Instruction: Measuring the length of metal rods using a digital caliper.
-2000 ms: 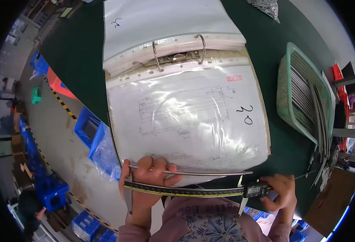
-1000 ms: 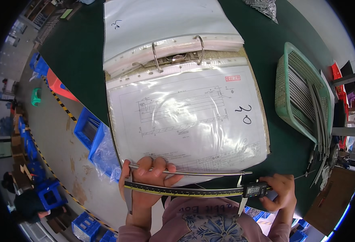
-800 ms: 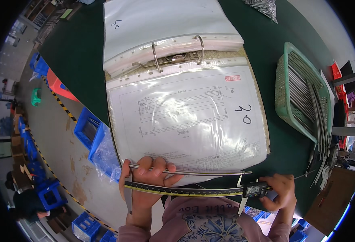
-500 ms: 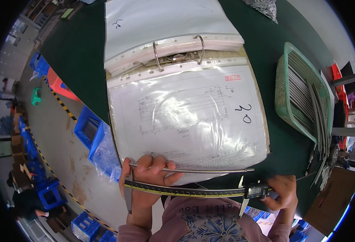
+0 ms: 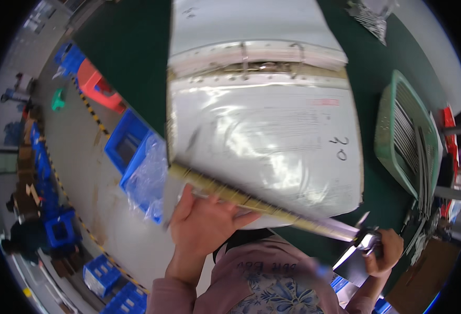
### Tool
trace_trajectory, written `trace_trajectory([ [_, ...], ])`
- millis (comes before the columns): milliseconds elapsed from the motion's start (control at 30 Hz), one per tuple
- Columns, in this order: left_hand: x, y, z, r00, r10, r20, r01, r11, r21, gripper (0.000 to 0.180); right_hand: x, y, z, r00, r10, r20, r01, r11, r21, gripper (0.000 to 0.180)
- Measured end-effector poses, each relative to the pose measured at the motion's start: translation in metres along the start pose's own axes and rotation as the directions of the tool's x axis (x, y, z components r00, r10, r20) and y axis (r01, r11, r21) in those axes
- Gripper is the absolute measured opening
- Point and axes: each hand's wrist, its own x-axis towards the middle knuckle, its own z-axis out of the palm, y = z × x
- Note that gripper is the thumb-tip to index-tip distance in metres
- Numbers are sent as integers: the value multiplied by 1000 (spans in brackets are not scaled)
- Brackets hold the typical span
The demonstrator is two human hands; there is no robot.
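Observation:
A long digital caliper (image 5: 272,209) slants over the lower part of a ring binder (image 5: 215,91), its left end higher than its right. My right hand (image 5: 387,252) is wrapped round the caliper's display slider, to the right of the binder. Just below the beam is my left hand (image 5: 203,226), thumb raised, its other fingertips partly behind the beam and blurred. Whether it grips the beam or anything behind it I cannot tell. The thin metal rod seen earlier in this hand cannot be made out. The binder lies open with a drawing sheet in a clear sleeve.
On the green table at right stands a green basket (image 5: 385,133) of metal rods, several leaning over its near rim. A bag of metal parts (image 5: 369,21) lies far right. Beyond the table's left edge are a blue crate (image 5: 119,137), clear plastic wrap (image 5: 148,180) and a red stool (image 5: 98,86).
The caliper has tilted, its left end rising over the binder page. My left hand's fingers have shifted behind the beam, and the rod has gone from sight. The whole view has shifted.

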Motion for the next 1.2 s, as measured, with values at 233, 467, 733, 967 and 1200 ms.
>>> trace_trajectory([
  [233,8,1,-11,960,-142,241,94,975,200,48,-7,21,8,987,-22,-157,20,1000,-14,40],
  [467,7,1,-13,955,-141,260,91,977,195,48,4,19,14,993,-73,-92,75,997,19,38],
  [733,10,-2,-14,951,-150,271,101,977,187,50,4,19,11,995,-75,-73,74,997,-7,37],
  [967,3,-4,-12,970,-148,192,116,979,169,47,0,22,11,993,-99,-59,99,995,3,36],
  [1200,-22,4,-8,993,-81,85,59,969,238,46,1,18,9,990,-133,47,136,989,-66,43],
])
